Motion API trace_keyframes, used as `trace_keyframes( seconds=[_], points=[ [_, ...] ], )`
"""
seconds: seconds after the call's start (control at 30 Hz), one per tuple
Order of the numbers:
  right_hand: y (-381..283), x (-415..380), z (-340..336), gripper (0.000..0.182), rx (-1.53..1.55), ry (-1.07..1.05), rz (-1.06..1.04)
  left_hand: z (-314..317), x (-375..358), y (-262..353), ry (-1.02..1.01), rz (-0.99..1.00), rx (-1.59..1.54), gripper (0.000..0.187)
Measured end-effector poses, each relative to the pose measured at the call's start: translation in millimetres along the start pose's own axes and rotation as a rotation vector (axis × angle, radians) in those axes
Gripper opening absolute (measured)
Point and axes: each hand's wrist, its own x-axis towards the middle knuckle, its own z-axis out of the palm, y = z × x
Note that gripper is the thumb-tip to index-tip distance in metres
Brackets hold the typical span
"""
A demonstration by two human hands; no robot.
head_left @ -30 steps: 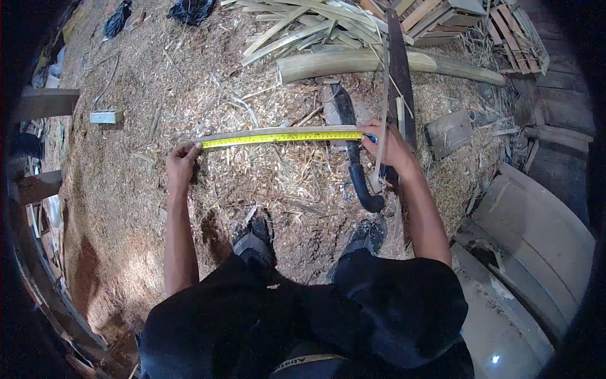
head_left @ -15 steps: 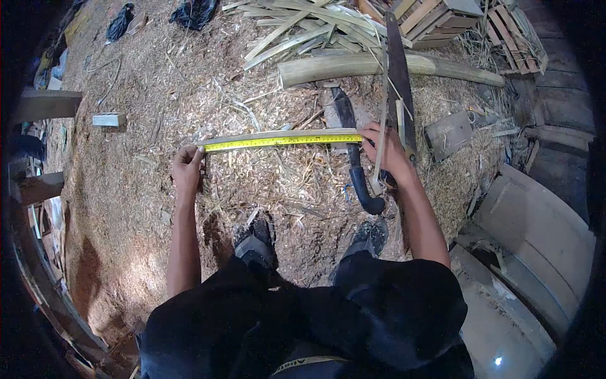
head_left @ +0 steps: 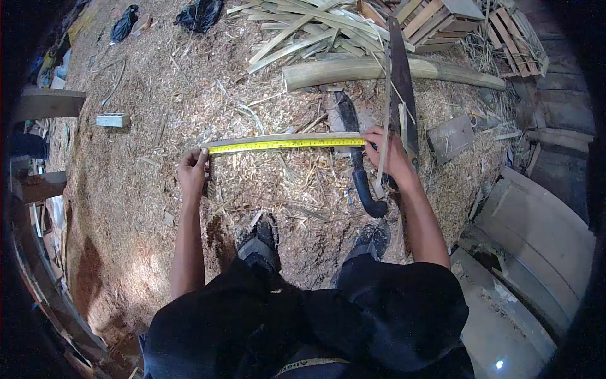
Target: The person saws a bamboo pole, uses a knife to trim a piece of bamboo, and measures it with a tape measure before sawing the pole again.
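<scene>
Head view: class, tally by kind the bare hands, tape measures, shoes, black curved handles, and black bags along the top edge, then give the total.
Bare hands, left hand and right hand: 2
Yellow tape measure: 1
Shoes, left shoe and right shoe: 2
Black curved handle: 1
Black bags, smaller bag and larger bag: 2
Total: 8

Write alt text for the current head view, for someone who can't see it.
A person's left hand and right hand hold a yellow tape measure stretched along a thin pale strip. A long blade with a curved black handle passes beneath its right end, on ground littered with shavings; loose strips lie piled beyond.
</scene>
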Motion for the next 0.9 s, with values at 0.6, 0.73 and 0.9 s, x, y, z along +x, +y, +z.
trace_keyframes(
  seconds=[0.6, 0.73, 0.9],
  points=[
    [-8.9, -2.1, -2.8, 0.026, -0.034, -0.016, 0.038, 8.5, -13.8, 21.0, 0.101, 0.003, 0.066, 0.031],
    [-13.4, -1.0, -1.7, 0.024, -0.017, -0.002, 0.100, 7.9, -3.6, -1.5, 0.099, 0.016, 0.138, 0.030],
    [-8.1, -2.3, 1.0, 0.022, -0.024, 0.011, 0.097, 9.3, -8.8, 5.9, 0.091, 0.066, 0.091, 0.029]
  ],
)
